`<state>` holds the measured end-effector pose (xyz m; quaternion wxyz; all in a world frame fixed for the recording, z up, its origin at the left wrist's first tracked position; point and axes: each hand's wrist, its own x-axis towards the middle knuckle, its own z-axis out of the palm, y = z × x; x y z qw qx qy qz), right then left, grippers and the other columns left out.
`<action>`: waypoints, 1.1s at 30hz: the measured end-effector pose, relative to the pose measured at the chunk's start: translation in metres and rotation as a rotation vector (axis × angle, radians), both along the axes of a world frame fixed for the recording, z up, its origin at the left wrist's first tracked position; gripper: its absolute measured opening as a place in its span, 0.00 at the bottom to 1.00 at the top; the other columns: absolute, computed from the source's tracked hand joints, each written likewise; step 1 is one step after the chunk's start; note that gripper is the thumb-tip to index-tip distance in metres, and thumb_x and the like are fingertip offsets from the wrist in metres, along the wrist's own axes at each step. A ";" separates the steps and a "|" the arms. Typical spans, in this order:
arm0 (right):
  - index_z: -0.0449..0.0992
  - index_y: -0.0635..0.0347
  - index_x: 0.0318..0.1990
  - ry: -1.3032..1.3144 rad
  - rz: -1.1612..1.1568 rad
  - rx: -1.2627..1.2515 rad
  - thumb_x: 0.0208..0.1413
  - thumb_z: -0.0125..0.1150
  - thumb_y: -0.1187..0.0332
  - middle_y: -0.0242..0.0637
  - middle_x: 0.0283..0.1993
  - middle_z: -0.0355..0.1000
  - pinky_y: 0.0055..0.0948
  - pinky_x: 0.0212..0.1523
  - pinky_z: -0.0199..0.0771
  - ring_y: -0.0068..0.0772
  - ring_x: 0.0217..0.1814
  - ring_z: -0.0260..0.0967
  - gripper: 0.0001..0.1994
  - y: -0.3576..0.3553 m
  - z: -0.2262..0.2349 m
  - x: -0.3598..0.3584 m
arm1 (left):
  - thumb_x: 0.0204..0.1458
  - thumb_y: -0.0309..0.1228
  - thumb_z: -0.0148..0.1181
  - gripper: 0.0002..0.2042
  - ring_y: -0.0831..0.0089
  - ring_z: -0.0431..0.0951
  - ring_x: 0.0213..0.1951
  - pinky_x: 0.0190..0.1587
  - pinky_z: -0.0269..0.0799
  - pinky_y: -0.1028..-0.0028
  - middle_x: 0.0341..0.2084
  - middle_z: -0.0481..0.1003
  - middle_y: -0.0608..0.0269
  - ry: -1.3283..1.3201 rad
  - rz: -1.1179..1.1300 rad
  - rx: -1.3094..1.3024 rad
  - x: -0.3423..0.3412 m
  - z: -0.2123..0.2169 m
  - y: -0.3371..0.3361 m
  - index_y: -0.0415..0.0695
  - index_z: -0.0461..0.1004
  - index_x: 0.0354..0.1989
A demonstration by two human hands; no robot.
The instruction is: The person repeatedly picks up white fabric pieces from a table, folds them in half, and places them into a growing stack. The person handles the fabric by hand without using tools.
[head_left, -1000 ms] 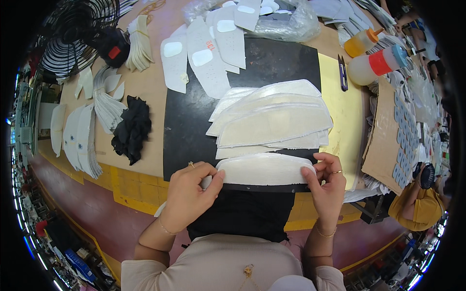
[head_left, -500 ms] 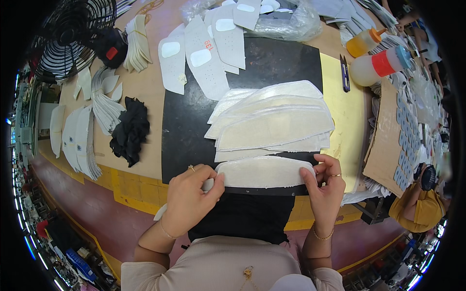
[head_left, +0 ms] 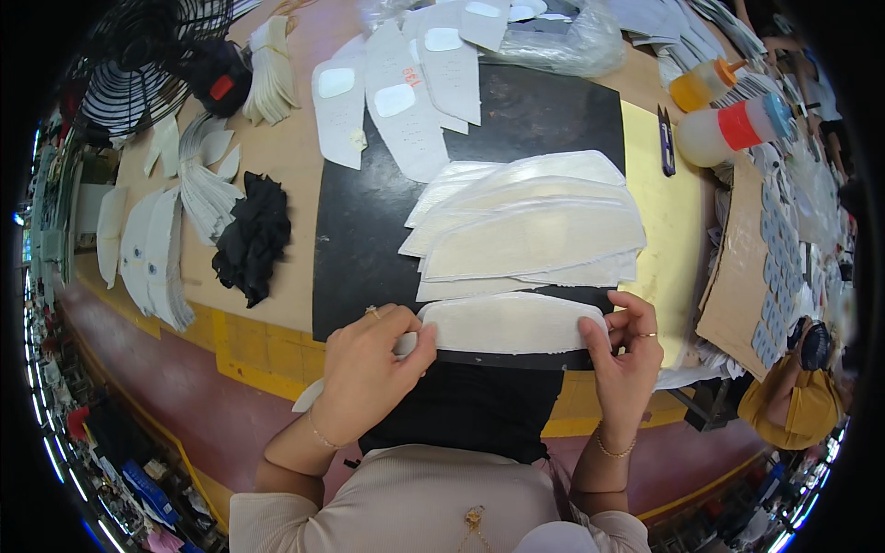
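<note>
Long off-white curved fabric panel (head_left: 510, 323) lies flat at the near edge of the black rectangular work mat (head_left: 369, 221); long axis runs left to right across the person's front; the arched edge faces away from the person, the straighter edge faces toward them; a black cloth (head_left: 466, 405) hangs below it over the table edge. Left hand (head_left: 369, 369) sits at the panel's left end, thumb and fingers pinched on that end; a pale narrow tool or strip pokes out beneath the hand, cannot tell which. Right hand (head_left: 625, 355) sits at the right end, thumb on top and fingers curled behind, pinching the edge; so the panel spans between both hands, touching each. Just beyond it, a fanned stack of similar off-white panels (head_left: 530, 230) lies on the mat, same left-right axis. Far side: grey paper pattern pieces with pale oval patches (head_left: 396, 92), overlapping, long axes pointing away from the person; clear plastic bag (head_left: 562, 46) further back. Right side: translucent squeeze bottle with red band and blue cap (head_left: 733, 129) lying on its side, cap to the right; orange-capped yellow bottle (head_left: 701, 85) behind it; small dark snips (head_left: 666, 140) on the yellow sheet (head_left: 668, 230). Left: crumpled black fabric scrap (head_left: 251, 235) on the wooden table (head_left: 277, 175); black fan (head_left: 147, 64) at far left.
</note>
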<state>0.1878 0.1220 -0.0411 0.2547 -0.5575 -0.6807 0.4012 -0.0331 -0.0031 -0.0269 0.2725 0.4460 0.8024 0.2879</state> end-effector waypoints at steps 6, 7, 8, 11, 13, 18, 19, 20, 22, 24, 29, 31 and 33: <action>0.74 0.61 0.47 0.003 0.001 -0.006 0.49 0.70 0.76 0.28 0.25 0.69 0.17 0.24 0.63 0.16 0.24 0.62 0.17 -0.001 0.001 -0.003 | 0.49 0.32 0.65 0.10 0.62 0.74 0.19 0.23 0.68 0.68 0.18 0.72 0.60 0.009 0.058 -0.041 0.003 -0.004 -0.004 0.42 0.72 0.23; 0.74 0.61 0.48 -0.003 0.005 0.014 0.49 0.70 0.76 0.28 0.25 0.69 0.17 0.24 0.63 0.16 0.23 0.61 0.18 -0.001 0.001 -0.002 | 0.49 0.32 0.65 0.10 0.62 0.74 0.19 0.23 0.68 0.68 0.18 0.72 0.60 0.014 0.048 -0.042 0.004 -0.003 -0.003 0.42 0.72 0.23; 0.73 0.61 0.48 -0.004 0.013 0.032 0.49 0.70 0.76 0.28 0.24 0.68 0.17 0.24 0.63 0.16 0.23 0.60 0.18 -0.001 0.000 -0.002 | 0.49 0.32 0.65 0.10 0.62 0.74 0.19 0.23 0.68 0.68 0.18 0.72 0.60 0.023 0.043 -0.044 0.004 -0.002 -0.002 0.42 0.71 0.23; 0.73 0.61 0.49 -0.032 0.013 0.012 0.48 0.71 0.75 0.30 0.27 0.68 0.19 0.26 0.64 0.19 0.24 0.61 0.20 -0.003 0.005 -0.003 | 0.48 0.32 0.65 0.10 0.61 0.74 0.20 0.24 0.69 0.68 0.18 0.71 0.59 0.044 0.031 -0.050 0.004 -0.002 -0.001 0.41 0.71 0.23; 0.72 0.60 0.50 -0.108 0.015 0.084 0.47 0.71 0.76 0.33 0.32 0.69 0.22 0.30 0.66 0.24 0.28 0.62 0.21 -0.003 0.007 -0.003 | 0.48 0.33 0.66 0.11 0.62 0.74 0.20 0.24 0.69 0.67 0.19 0.71 0.59 0.055 0.034 -0.075 0.005 -0.001 -0.002 0.42 0.71 0.24; 0.71 0.56 0.56 -0.229 0.085 0.394 0.48 0.71 0.69 0.42 0.55 0.68 0.39 0.56 0.65 0.42 0.54 0.65 0.26 -0.017 0.004 0.003 | 0.48 0.33 0.67 0.10 0.63 0.76 0.21 0.23 0.71 0.69 0.35 0.76 0.57 0.314 0.036 0.113 0.009 -0.002 -0.010 0.43 0.74 0.36; 0.70 0.55 0.59 -0.239 0.284 0.430 0.50 0.69 0.65 0.42 0.59 0.66 0.42 0.60 0.60 0.43 0.60 0.62 0.27 -0.021 0.008 -0.001 | 0.48 0.33 0.67 0.13 0.64 0.76 0.21 0.23 0.71 0.70 0.40 0.75 0.57 0.342 -0.056 0.159 0.011 0.000 -0.014 0.44 0.74 0.40; 0.68 0.54 0.62 -0.254 0.479 0.459 0.52 0.67 0.61 0.41 0.63 0.63 0.45 0.64 0.56 0.44 0.65 0.59 0.29 -0.029 0.015 -0.009 | 0.48 0.33 0.67 0.16 0.65 0.76 0.22 0.23 0.71 0.71 0.46 0.75 0.58 0.365 -0.155 0.205 0.014 0.001 -0.018 0.44 0.74 0.45; 0.63 0.51 0.66 -0.289 0.755 0.459 0.54 0.61 0.51 0.38 0.71 0.57 0.49 0.71 0.44 0.45 0.73 0.51 0.33 -0.040 0.018 -0.025 | 0.47 0.32 0.67 0.28 0.69 0.76 0.20 0.21 0.71 0.76 0.60 0.69 0.58 0.379 -0.393 0.227 0.017 0.001 -0.027 0.45 0.69 0.60; 0.60 0.47 0.69 -0.414 0.859 0.384 0.56 0.52 0.42 0.37 0.75 0.50 0.52 0.73 0.38 0.46 0.77 0.43 0.36 -0.045 0.001 -0.033 | 0.47 0.32 0.67 0.29 0.71 0.75 0.18 0.20 0.71 0.76 0.62 0.67 0.58 0.433 -0.464 0.086 0.019 -0.002 -0.031 0.46 0.69 0.61; 0.57 0.43 0.70 -0.692 0.729 0.447 0.51 0.56 0.42 0.35 0.74 0.51 0.50 0.73 0.39 0.37 0.77 0.45 0.39 -0.023 0.004 0.008 | 0.47 0.32 0.66 0.30 0.72 0.72 0.14 0.19 0.70 0.76 0.65 0.64 0.60 0.469 -0.483 0.036 0.013 -0.016 -0.042 0.53 0.68 0.62; 0.55 0.49 0.71 -0.781 0.583 0.412 0.52 0.56 0.42 0.38 0.74 0.52 0.53 0.73 0.40 0.42 0.76 0.47 0.41 -0.019 0.000 0.030 | 0.47 0.32 0.65 0.30 0.72 0.72 0.14 0.19 0.70 0.76 0.65 0.63 0.60 0.460 -0.476 0.060 0.012 -0.022 -0.046 0.55 0.68 0.63; 0.56 0.58 0.70 -0.766 0.400 0.337 0.55 0.56 0.45 0.44 0.74 0.51 0.51 0.72 0.43 0.48 0.75 0.48 0.40 -0.015 -0.008 0.050 | 0.47 0.32 0.65 0.30 0.72 0.72 0.14 0.19 0.70 0.77 0.66 0.63 0.60 0.466 -0.444 0.075 0.012 -0.026 -0.049 0.56 0.68 0.63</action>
